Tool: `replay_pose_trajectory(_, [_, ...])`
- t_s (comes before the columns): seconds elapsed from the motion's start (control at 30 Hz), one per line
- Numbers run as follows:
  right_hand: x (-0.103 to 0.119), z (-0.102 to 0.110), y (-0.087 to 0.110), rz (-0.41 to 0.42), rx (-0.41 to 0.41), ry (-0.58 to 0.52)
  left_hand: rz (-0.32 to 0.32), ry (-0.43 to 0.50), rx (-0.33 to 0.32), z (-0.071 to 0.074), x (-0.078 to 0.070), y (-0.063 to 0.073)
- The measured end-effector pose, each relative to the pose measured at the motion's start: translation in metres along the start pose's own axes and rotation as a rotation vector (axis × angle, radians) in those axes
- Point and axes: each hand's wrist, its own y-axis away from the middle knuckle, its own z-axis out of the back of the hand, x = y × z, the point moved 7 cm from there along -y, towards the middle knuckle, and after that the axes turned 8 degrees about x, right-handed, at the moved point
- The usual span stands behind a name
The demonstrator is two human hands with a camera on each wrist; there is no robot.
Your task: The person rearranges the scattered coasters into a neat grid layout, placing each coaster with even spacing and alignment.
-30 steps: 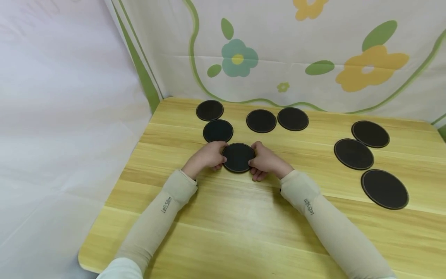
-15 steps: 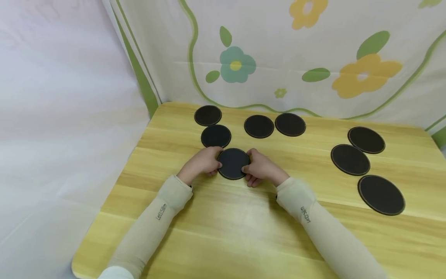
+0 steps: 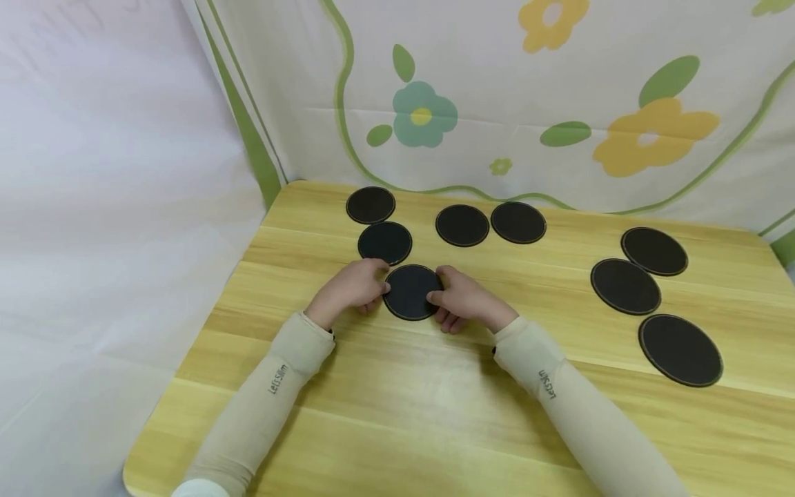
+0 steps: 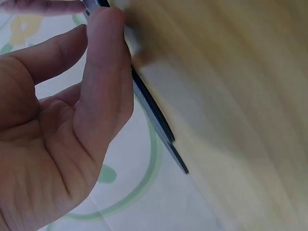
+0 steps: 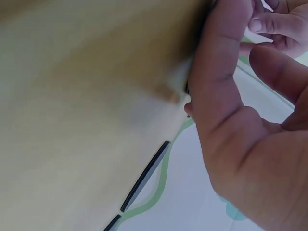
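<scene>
A round black coaster (image 3: 411, 293) with a thin gold ring near its rim lies on the wooden table between both hands. My left hand (image 3: 350, 286) holds its left edge, thumb at the rim; the fingertips reach close to a second coaster (image 3: 385, 242) just behind. From the other side my right hand (image 3: 462, 300) grips the right edge, thumb lying over the top. In the left wrist view, a dark sliver of coaster (image 4: 98, 4) shows by the left fingertips (image 4: 107, 17). In the right wrist view, the right index finger hides most of the held coaster.
One more coaster (image 3: 370, 205) lies at the back left. Two sit side by side at the back middle, including this coaster (image 3: 462, 225). Three form a bent line at the right, with the nearest coaster (image 3: 680, 350) lowest. A flowered cloth (image 3: 497, 90) hangs behind the table (image 3: 397, 414).
The view tilted slightly early on. Both hands have slid the middle coaster a little to the left across the table. The other coasters keep their places.
</scene>
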Motion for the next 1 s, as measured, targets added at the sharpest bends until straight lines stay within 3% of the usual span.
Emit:
replay_pose_trajectory(0.2, [0.002,0.017,-0.003,0.009,-0.051,0.129,0.02,0.019,-0.084,0.021,0.013,0.0])
replay_pose_trajectory(0.33, [0.01,0.031,-0.012,0.019,-0.112,0.239,0.061,-0.048,-0.155,0.037,0.023,-0.005])
replay_pose_trajectory(0.53, [0.031,0.043,-0.036,0.06,-0.146,0.291,0.09,-0.111,-0.236,0.055,0.026,-0.013])
replay_pose_trajectory(0.77, [0.043,0.046,-0.063,0.035,-0.092,0.208,0.088,-0.084,-0.23,0.056,0.02,-0.021])
replay_pose_trajectory(1.0, [0.047,0.045,-0.076,0.028,-0.042,0.085,0.105,-0.005,-0.251,0.054,0.022,-0.028])
